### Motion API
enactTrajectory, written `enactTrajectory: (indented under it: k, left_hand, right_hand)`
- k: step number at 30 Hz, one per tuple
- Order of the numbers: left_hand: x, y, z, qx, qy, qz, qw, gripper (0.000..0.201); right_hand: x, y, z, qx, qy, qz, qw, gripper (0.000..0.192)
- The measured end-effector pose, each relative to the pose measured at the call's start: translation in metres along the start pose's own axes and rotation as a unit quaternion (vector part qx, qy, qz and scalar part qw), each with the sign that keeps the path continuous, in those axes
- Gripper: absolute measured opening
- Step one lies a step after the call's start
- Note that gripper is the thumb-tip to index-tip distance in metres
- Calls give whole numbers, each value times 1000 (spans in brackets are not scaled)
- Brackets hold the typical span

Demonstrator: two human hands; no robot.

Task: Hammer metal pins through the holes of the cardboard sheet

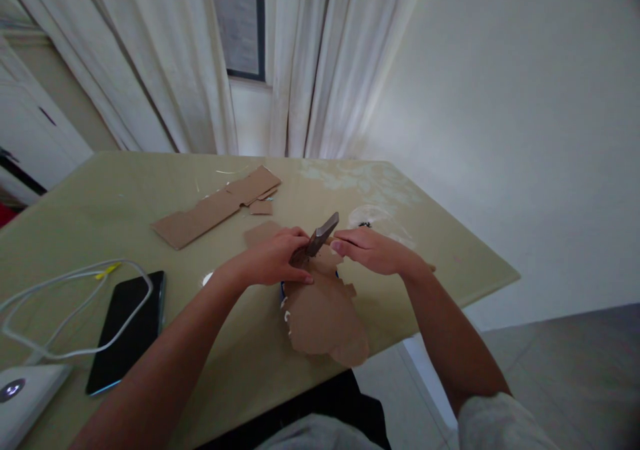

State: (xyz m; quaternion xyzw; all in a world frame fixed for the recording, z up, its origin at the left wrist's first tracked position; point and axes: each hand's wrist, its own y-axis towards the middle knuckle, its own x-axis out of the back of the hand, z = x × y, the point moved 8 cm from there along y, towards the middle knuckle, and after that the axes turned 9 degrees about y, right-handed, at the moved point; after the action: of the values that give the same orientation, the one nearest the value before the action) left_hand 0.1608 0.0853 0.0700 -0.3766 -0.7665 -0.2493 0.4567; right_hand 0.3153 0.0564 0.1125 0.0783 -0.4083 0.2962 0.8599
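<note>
A rounded, layered cardboard piece (323, 317) with ragged edges lies near the table's front edge, white bits along its left side and a little blue showing beneath. My left hand (275, 257) is closed at its upper left, thumb on top; what lies under the fingers is partly hidden. My right hand (370, 249) grips a hammer by its thin wooden handle, whose end seems to show beyond the wrist. The dark wedge-shaped hammer head (324, 233) is tilted up just above the cardboard, close beside my left fingers.
A long cardboard strip (215, 211) and smaller scraps (261, 207) lie further back. Clear plastic (380, 220) with small dark bits rests behind my right hand. At left are a phone (127, 333), a white cable (75, 273) and a white device (30, 397). Curtains (165, 57) hang behind the table.
</note>
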Motion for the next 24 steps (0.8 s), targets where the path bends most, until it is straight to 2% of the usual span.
enactTrajectory:
  k: [6,12,18,24]
  left_hand:
    - [1,0,-1,-5,-2,-9,1000,47]
    - [2,0,-1,2,14,-6,1000,45]
    - [5,0,-2,2,29,-11,1000,48]
    - [5,1,-1,-6,46,-14,999,47]
  right_hand:
    - [-8,2,2,-5,-42,24,999,41]
    - [-3,0,2,0,-23,-10,1000,48]
    - [-11,2,5,-13,-62,7,998,38]
    - [-7,0,10,-23,-69,-25,997,43]
